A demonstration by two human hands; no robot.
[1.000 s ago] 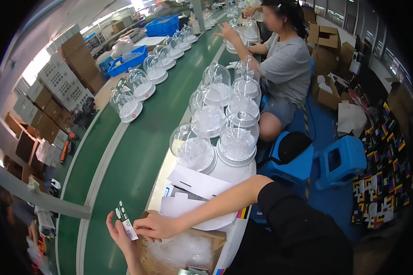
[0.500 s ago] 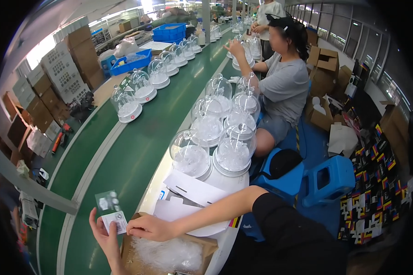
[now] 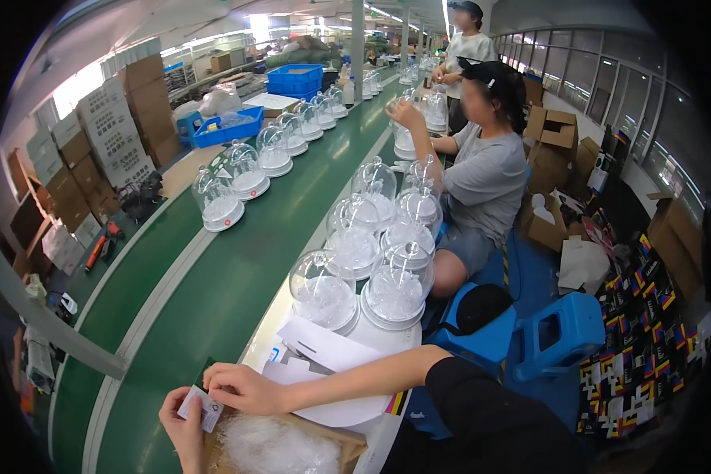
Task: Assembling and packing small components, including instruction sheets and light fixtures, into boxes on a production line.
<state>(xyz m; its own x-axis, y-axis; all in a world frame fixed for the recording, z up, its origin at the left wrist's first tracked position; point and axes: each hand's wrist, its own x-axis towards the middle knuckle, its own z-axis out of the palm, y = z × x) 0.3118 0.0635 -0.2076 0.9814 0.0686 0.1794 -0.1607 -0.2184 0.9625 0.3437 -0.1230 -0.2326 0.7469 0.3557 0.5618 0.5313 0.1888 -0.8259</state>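
My left hand [image 3: 180, 423] is closed round a small packet with a white printed label [image 3: 203, 408], held over the near end of the bench. Bent over the packet's upper edge, my right hand [image 3: 249, 389] has its fingers pinched there; its contents are hidden now. Just below both hands lies a brown cardboard box [image 3: 351, 456] with a tangle of clear, whitish strands [image 3: 280, 444] in it. White card pieces [image 3: 336, 345] are under and beyond my right forearm. Past them, several clear domes on white round bases [image 3: 324, 299] stand in two rows.
A green conveyor belt [image 3: 237, 276] runs along the left, with more domes [image 3: 217, 201] lined up on its far side. A co-worker in a grey shirt [image 3: 486, 178] sits ahead on the right; another person stands farther back. Blue stools [image 3: 561, 336] and cartons [image 3: 549, 130] are at right.
My right hand has moved left and up onto the packet's upper edge. The packet has tilted; its clear part with pale round pieces is now covered. The whole view has shifted slightly.
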